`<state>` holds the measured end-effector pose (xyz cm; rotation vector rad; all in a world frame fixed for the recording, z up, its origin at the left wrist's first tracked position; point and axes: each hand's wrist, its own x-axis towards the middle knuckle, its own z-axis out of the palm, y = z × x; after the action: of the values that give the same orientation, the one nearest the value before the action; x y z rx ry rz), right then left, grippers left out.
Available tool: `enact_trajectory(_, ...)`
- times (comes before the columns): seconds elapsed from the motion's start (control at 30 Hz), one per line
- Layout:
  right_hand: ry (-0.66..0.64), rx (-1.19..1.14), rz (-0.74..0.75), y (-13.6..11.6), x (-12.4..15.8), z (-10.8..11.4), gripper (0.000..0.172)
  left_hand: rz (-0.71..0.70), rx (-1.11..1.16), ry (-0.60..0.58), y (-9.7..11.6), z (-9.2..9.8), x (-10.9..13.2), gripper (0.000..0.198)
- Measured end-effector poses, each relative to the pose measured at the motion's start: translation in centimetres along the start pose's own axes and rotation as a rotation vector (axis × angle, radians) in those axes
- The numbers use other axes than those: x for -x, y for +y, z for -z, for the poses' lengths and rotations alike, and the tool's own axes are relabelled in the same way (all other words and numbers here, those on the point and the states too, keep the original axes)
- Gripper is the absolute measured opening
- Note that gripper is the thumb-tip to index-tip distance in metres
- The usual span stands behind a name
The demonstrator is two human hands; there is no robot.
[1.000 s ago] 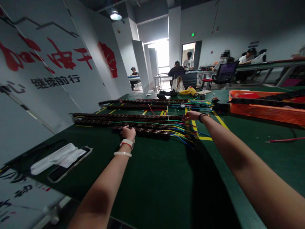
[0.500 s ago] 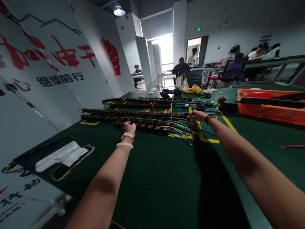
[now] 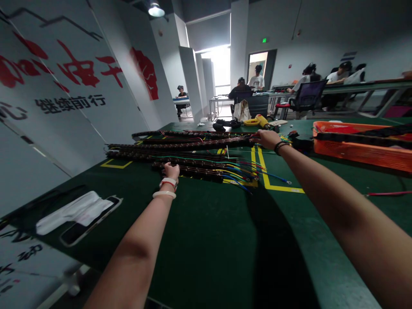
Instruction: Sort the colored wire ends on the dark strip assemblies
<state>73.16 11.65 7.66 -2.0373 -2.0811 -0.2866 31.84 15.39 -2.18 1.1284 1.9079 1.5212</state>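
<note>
Several long dark wire harnesses lie side by side across the green table (image 3: 199,240), with coloured wires and ring terminals fanning from their right ends. My right hand (image 3: 269,139) is closed on the right end of one wire harness (image 3: 209,143), raised above the others and slanting down to the left. My left hand (image 3: 171,171) has its fingers curled over the nearest wire harness (image 3: 202,173), left of its middle. Loose blue, yellow and red wires (image 3: 240,174) spread below my right hand. My fingers partly hide both gripped spots.
An orange basket (image 3: 360,152) holding dark harnesses stands at right. A yellow heat gun (image 3: 262,121) lies at the back. Near the left edge are a phone (image 3: 72,234) and white paper (image 3: 69,212). Yellow tape (image 3: 283,189) marks the tabletop. Several people sit or stand at far tables.
My right hand has risen, lifting the right end of one harness off the bundle and away from me. My left hand stays on the near harness. The view has shifted slightly right.
</note>
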Motion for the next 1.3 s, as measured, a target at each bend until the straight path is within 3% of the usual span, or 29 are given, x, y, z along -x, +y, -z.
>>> enact_trajectory(0.13, 0.137, 0.134, 0.065, -0.8, -1.4, 4.6, 0.056, 0.017, 0.232, 0.09, 1.8, 0.0, 1.4, 0.047)
enact_trajectory(0.2, 0.2, 0.186, 0.099, -1.4, -1.6, 6.4, 0.059, 0.013, 0.375, 0.074, 3.2, -0.5, 2.0, 0.043)
enact_trajectory(0.33, 0.346, 0.203, 0.154, -3.5, -0.7, 9.8, 0.065, 0.145, 0.683, -0.127, 6.2, -1.9, 2.5, 0.029)
enact_trajectory(0.43, 0.424, 0.211, 0.199, -5.8, 1.2, 12.4, 0.066, 0.3, 0.882, -0.34, 8.4, -2.1, 2.2, 0.053)
enact_trajectory(0.53, 0.459, 0.257, 0.262, -8.1, 3.9, 14.0, 0.064, 0.367, 1.046, -0.459, 10.2, -1.1, 1.8, 0.07)
enact_trajectory(0.67, 0.477, 0.263, 0.331, -10.2, 8.1, 13.0, 0.059, 0.362, 1.22, -0.517, 11.1, 0.7, 1.6, 0.069)
enact_trajectory(0.87, 0.492, 0.201, 0.256, -12.9, 12.8, 9.6, 0.052, 0.414, 1.304, -0.487, 9.6, 3.2, 2.2, 0.053)
enact_trajectory(1.03, 0.556, 0.092, 0.128, -15.4, 15.0, 8.5, 0.051, 0.383, 1.297, -0.461, 8.8, 4.9, 2.7, 0.049)
enact_trajectory(1.3, 0.618, 0.031, 0.154, -16.4, 17.2, 8.4, 0.047, 0.305, 1.323, -0.473, 8.2, 6.1, 3.7, 0.038)
